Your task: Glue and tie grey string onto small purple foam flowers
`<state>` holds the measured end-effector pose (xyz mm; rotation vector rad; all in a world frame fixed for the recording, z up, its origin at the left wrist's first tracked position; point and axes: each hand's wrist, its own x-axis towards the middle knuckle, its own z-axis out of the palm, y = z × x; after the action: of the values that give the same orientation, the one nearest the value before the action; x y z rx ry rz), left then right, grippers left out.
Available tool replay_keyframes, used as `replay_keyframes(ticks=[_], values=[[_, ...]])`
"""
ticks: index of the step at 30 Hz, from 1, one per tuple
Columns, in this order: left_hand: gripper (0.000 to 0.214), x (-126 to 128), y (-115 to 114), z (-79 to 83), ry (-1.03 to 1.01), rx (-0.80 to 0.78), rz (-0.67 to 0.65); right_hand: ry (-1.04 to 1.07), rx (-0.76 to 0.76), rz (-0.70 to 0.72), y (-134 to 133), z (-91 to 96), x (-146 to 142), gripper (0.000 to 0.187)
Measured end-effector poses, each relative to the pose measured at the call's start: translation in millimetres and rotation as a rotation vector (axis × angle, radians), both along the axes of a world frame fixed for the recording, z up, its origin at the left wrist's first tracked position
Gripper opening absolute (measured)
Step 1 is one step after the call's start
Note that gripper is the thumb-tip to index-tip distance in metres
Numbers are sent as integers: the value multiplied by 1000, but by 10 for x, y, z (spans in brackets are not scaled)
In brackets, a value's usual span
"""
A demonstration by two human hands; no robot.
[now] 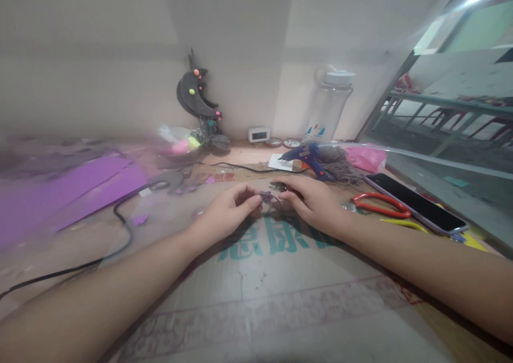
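Note:
Between the thumb and fingers of my left hand (236,202) is a small dark purple piece (266,197), perhaps a flower shape, too blurred to tell. My right hand (306,198) is closed just to the right of it, thumb and fingers curled together. A dark bit (277,185) shows at its fingertips, its kind unclear. A thin strand seems to run between the two hands. Both hands hover over a printed cardboard sheet (248,299). Close behind my right hand lies a blue glue gun (306,157).
Purple sheets (96,186) and a black cable (128,229) lie at left. Red-handled scissors (380,205), a phone (417,202) and grey yarn (339,162) are at right. Along the wall stand a bottle (331,106), a small clock (258,134) and a grey crescent moon (192,95).

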<state>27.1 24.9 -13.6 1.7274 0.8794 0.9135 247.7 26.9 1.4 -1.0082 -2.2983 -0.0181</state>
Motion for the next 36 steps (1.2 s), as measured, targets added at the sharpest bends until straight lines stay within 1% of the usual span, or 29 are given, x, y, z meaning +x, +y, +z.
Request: replay_keyframes(ticks=[3,6,8,10,12,16,19,22,27,30,32,34,36], values=[[18,3,7,-17,7,4,8,28,-33,-39,-3,5,5,33],[19,-1,10,-20,31,12,16,40,-96,-163,19,-6,7,35],[20,-3,5,-10,48,18,19,37,-114,-208,57,-30,8,41],[20,-3,-3,4,57,17,23,41,-105,-186,96,-53,9,47],[20,1,-11,18,63,10,31,72,-88,-134,110,-55,4,48],[20,10,-17,27,53,-2,30,187,-79,-28,10,14,-40,28],[19,16,-14,28,36,-2,18,196,-154,23,-97,52,-103,22],[21,14,-11,36,34,22,7,201,-262,2,-137,44,-160,19],[24,4,-5,53,73,65,-3,290,-523,6,-113,40,-178,21],[31,6,-6,58,87,83,18,371,-643,20,-111,59,-172,21],[33,10,-15,57,78,66,21,394,-683,17,-114,68,-173,21],[31,14,-33,55,87,43,17,386,-679,5,-115,69,-176,21],[27,17,-55,58,139,64,40,372,-657,4,-113,63,-180,21]])
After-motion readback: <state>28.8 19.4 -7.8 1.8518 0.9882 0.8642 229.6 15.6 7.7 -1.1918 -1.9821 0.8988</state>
